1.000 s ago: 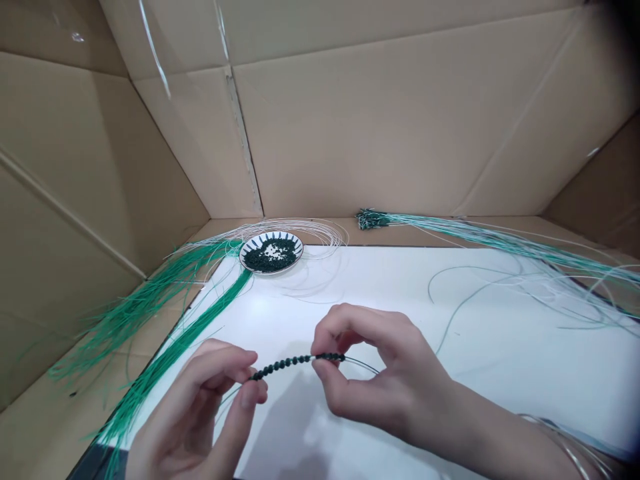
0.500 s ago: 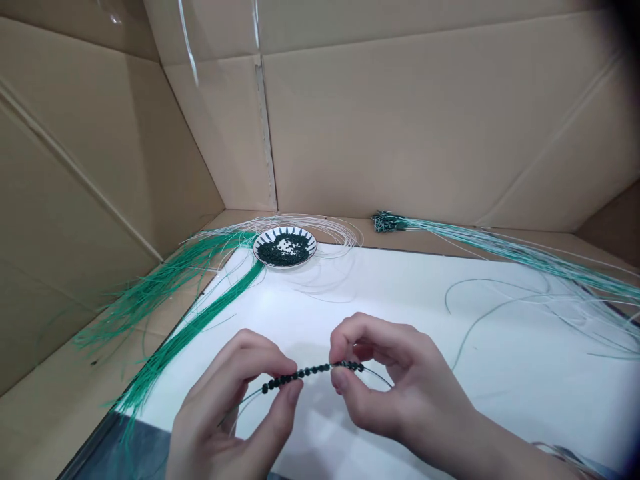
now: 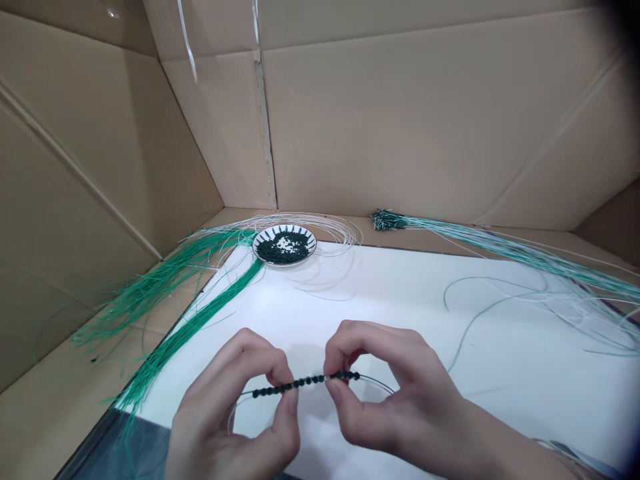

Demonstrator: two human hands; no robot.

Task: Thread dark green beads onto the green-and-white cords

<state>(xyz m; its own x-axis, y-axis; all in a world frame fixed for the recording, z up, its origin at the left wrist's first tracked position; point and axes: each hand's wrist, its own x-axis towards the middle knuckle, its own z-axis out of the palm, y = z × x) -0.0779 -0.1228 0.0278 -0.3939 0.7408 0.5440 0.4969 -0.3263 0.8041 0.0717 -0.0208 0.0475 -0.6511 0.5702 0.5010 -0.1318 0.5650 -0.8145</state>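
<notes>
A thin wire carries a row of small dark green beads (image 3: 305,383) between my two hands, low in the middle of the view. My left hand (image 3: 235,407) pinches the bead row near its left part with thumb and forefinger. My right hand (image 3: 390,393) pinches the right end of the row, where the bare wire loops off to the right. Both hands hover just above the white sheet (image 3: 400,313).
A small patterned dish (image 3: 285,246) full of dark green beads sits at the sheet's far left corner. Bundles of green and pale wires (image 3: 170,300) fan out at the left, another bundle (image 3: 500,247) lies along the back right. Cardboard walls (image 3: 400,113) enclose the area.
The camera view shifted left a second ago, then settled. My left hand's pinch has slid along the bead row toward my right hand, leaving several beads sticking out at its left.
</notes>
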